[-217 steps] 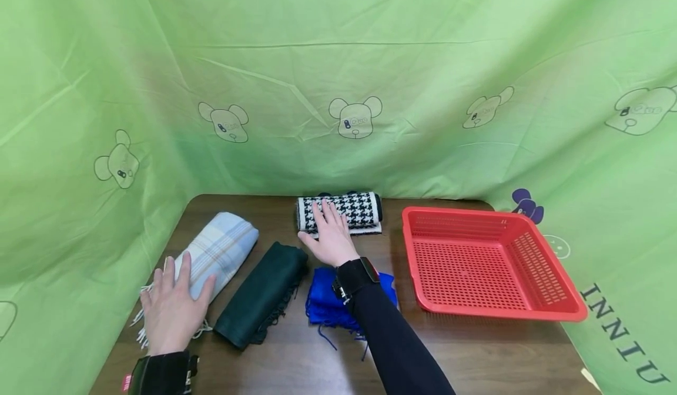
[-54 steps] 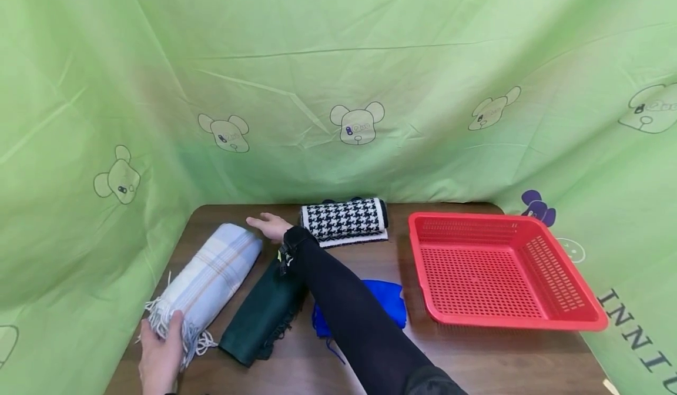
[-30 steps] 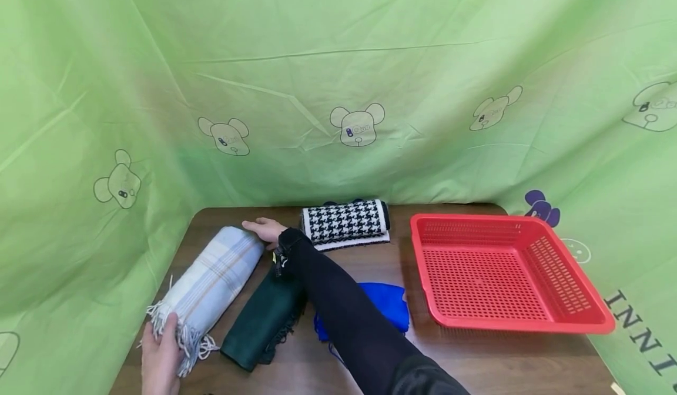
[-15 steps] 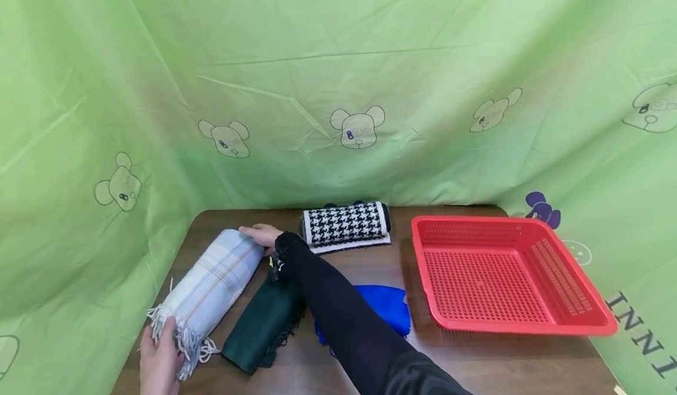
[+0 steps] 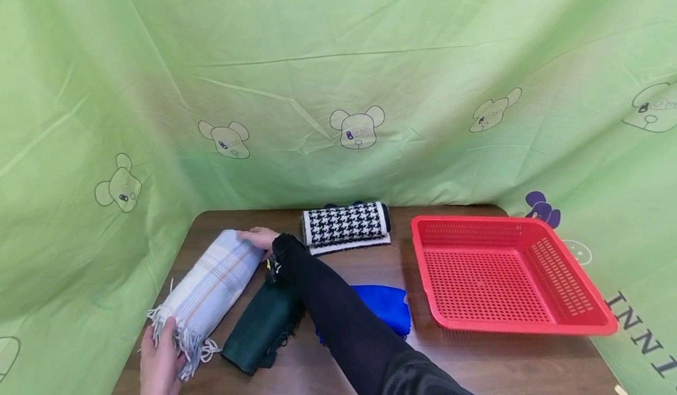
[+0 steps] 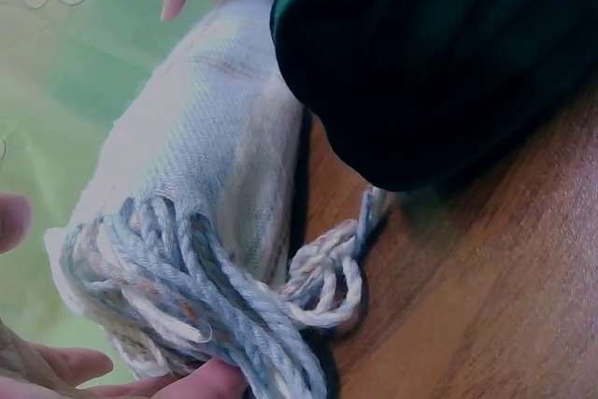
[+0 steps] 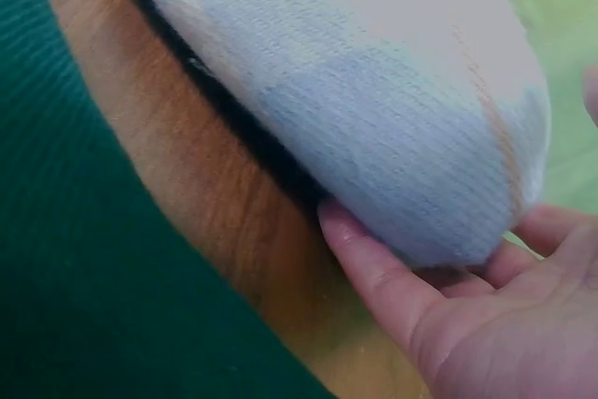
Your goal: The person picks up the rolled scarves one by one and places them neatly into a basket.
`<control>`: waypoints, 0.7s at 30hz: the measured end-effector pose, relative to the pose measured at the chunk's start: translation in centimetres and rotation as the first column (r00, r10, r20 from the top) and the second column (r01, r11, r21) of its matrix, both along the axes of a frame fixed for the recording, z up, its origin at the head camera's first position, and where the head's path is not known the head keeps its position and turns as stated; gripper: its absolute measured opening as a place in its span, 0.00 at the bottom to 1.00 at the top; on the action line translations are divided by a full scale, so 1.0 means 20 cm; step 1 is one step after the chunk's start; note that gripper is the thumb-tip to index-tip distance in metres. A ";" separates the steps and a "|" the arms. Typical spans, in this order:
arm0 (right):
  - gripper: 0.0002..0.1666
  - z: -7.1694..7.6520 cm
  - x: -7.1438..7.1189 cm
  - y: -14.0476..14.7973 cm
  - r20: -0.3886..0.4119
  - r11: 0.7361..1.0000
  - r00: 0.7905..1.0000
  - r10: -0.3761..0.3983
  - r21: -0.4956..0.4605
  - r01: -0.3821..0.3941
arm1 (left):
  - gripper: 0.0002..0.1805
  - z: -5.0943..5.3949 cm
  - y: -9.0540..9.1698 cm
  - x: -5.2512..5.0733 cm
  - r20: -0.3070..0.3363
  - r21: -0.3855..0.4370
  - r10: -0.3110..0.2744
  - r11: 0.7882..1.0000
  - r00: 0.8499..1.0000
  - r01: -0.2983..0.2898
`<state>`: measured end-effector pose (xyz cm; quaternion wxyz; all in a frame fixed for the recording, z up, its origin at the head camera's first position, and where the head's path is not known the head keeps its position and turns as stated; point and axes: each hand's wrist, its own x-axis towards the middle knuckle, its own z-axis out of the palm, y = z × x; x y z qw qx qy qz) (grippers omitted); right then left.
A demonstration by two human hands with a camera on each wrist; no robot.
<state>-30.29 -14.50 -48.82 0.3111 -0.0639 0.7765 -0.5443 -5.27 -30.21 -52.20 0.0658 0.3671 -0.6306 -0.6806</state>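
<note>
Across the left side of the dark brown wooden bench [image 5: 476, 364]: pale blue-and-white plaid woven scarf, rolled into a soft bundle [image 5: 217, 274], lying slantwise, its blue-white twisted fringe [image 5: 189, 345] at the near end. Both hands on it. Left hand [image 5: 160, 362] at the fringed end, fingers apart and some tucked beneath the strands. Right hand [image 5: 260, 237] spread round the far end, fingertips reaching under. No firm pinch visible on either side; can't tell how much weight they carry.

Step looks like taking up the roll by its ends. To do it well, I'd:
- get fingers fully under both ends, thumbs above, before lifting
- gather the loose fringe into the left palm so strands don't trail or pull the roll open
- squeeze lightly inward, raise both ends level; it'll likely sag in the middle
- mind the dark green fringed cloth roll [image 5: 264, 321] just beside it, and the black sleeve [image 5: 338, 313] crossing above that and the bright blue folded cloth [image 5: 383, 307].
</note>
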 end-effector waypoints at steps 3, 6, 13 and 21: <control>0.37 -0.01 0.01 0.00 0.005 1.000 1.000 0.005 -0.003 -0.005 | 0.54 0.00 0.00 0.00 -0.002 0.045 -0.005 0.999 1.000 0.005; 0.36 -0.02 0.01 -0.01 -0.014 0.999 0.999 0.033 0.011 -0.033 | 0.54 0.00 -0.01 0.00 -0.012 0.092 -0.015 0.996 1.000 0.016; 0.35 -0.07 -0.05 -0.02 -0.053 0.995 0.995 0.090 0.044 -0.088 | 0.54 0.02 0.00 -0.02 -0.004 0.106 0.005 0.994 1.000 -0.005; 0.34 -0.11 -0.06 -0.01 -0.049 0.994 0.993 0.111 0.012 -0.111 | 0.57 0.01 0.03 -0.05 -0.012 0.114 0.106 0.988 0.994 -0.104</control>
